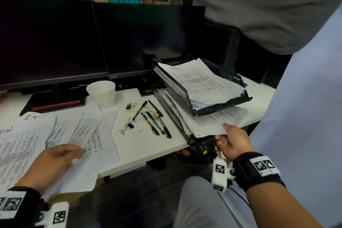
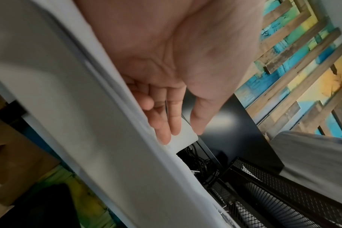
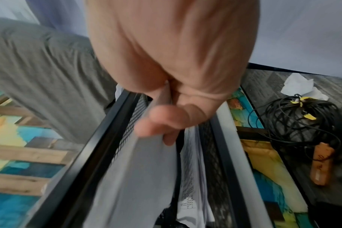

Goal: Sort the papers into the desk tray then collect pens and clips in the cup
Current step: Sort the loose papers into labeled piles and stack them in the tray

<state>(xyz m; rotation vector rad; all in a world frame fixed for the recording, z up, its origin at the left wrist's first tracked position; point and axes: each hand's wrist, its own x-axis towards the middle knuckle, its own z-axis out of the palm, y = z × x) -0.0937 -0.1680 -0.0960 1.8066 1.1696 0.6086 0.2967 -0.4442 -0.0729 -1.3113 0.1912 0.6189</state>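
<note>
White sheets half sorted — pens and clips not yet touched.

From the left, I note my left hand [image 1: 55, 161] grasping the near edge of the loose papers [image 1: 37, 140] spread over the white desk [image 1: 148, 146], fingers under and thumb above; I judge these unsorted. The paper cup [image 1: 101, 93] stands beside them before the dark monitors [image 1: 51, 40], and I cannot tell whether anything is in it. The pens [image 1: 155, 120] and coloured clips [image 1: 129, 118] lie scattered mid-desk — that step remains. At right, the black mesh desk tray [image 1: 172, 83] holds papers in both tiers; my right hand [image 1: 231, 143] pinches the lower stack [image 1: 209, 122] at its protruding corner. Behind: a painted plank wall. Below the desk: coiled cables [image 3: 303, 120].
</note>
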